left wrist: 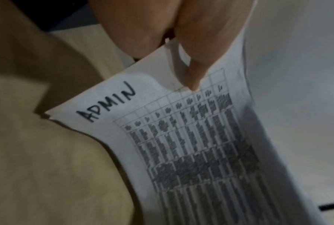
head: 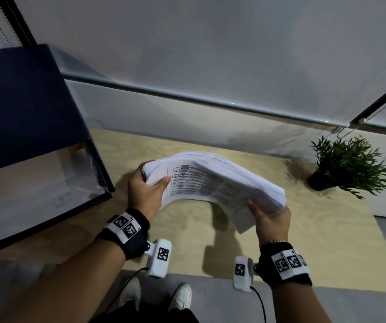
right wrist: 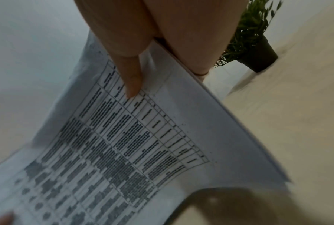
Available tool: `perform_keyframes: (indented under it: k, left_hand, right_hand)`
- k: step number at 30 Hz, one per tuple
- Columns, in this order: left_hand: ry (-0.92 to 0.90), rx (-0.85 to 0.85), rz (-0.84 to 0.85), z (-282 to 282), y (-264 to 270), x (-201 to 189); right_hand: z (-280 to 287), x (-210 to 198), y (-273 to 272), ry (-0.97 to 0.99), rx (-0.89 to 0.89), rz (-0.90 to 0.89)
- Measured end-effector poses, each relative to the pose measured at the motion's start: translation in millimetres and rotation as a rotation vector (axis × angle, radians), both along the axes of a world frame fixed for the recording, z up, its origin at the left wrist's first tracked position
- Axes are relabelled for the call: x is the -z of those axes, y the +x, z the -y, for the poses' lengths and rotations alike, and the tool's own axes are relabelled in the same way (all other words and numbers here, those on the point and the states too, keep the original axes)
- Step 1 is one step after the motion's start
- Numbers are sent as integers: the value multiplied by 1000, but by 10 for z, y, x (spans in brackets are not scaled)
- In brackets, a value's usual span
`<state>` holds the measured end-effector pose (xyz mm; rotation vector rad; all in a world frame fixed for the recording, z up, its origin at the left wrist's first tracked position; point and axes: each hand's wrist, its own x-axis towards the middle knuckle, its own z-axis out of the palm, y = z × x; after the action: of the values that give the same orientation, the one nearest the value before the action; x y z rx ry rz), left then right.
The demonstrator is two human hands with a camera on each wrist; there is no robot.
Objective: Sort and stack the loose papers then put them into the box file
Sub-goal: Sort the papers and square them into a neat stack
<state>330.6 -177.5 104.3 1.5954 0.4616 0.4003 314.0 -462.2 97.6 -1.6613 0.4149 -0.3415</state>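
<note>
Head cam: both hands carry the paper stack (head: 213,183) above the wooden desk (head: 303,229), off the surface, just right of the open box file (head: 36,148). Left hand (head: 144,192) clamps the left short edge, thumb on top, fingers under. Right hand (head: 271,217) grips the right end the same way. Stack arches up in the middle, prob because the ends are squeezed inward to keep the sheets together w/o fanning. Box file's dark lid is up, interior exposed, so the drop-in path looks clear. Potted plant (head: 348,166) sits far right, well apart.

Left wrist cam: thumb (left wrist: 193,73) presses on the top sheet (left wrist: 191,144), which has "ADMIN" handwritten at the corner over a printed table. Sheet edges at that corner are slightly uneven, so alignment isn't perfect.

Right wrist cam: thumb (right wrist: 131,76) pins the table side of the stack, fingers (right wrist: 193,45) wrap beneath. Plant is visible behind the fingers.

Judgement: stacking is basically done. Next is swinging it left and lowering into the file. Risk: bowed stack catching on the box wall.
</note>
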Motion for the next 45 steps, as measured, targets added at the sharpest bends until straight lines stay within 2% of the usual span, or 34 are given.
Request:
perform_keyframes:
  k: [4, 6, 10, 15, 19, 22, 27, 30, 34, 36, 40, 42, 45]
  left_hand:
    - [-75, 46, -99, 33, -24, 68]
    - [-34, 39, -134, 67, 6, 20]
    - [-10, 84, -59, 67, 35, 7]
    - [-15, 145, -43, 23, -74, 41]
    - [-73, 145, -2, 52, -26, 17]
    - [-30, 135, 79, 54, -14, -23]
    - [26, 205, 17, 38, -61, 144]
    - [37, 174, 35, 61, -4, 102]
    - [100, 77, 180, 137, -33, -50]
    - [103, 69, 146, 122, -81, 62]
    - [159, 241, -40, 100, -134, 315]
    - [198, 235, -75, 102, -90, 318]
    - [120, 166, -184, 96, 4, 297]
  right_hand:
    - [-16, 135, -20, -3, 9, -127]
    - [-27, 113, 31, -7, 18, -151]
    - [5, 15, 57, 5, 34, -101]
    - [55, 36, -91, 8, 28, -57]
    - [9, -12, -33, 33, 7, -47]
    - [-13, -59, -24, 41, 44, -19]
    - [-64, 107, -112, -120, 60, -126]
    - [-120, 7, -50, -78, 70, -119]
    - [-166, -131, -52, -82, 145, 18]
    - [-216, -84, -112, -157, 147, -25]
    - [-167, 230, -194, -231, 57, -213]
    - [-132, 246, -169, -209, 68, -221]
    - [-61, 84, -102, -236, 65, -161]
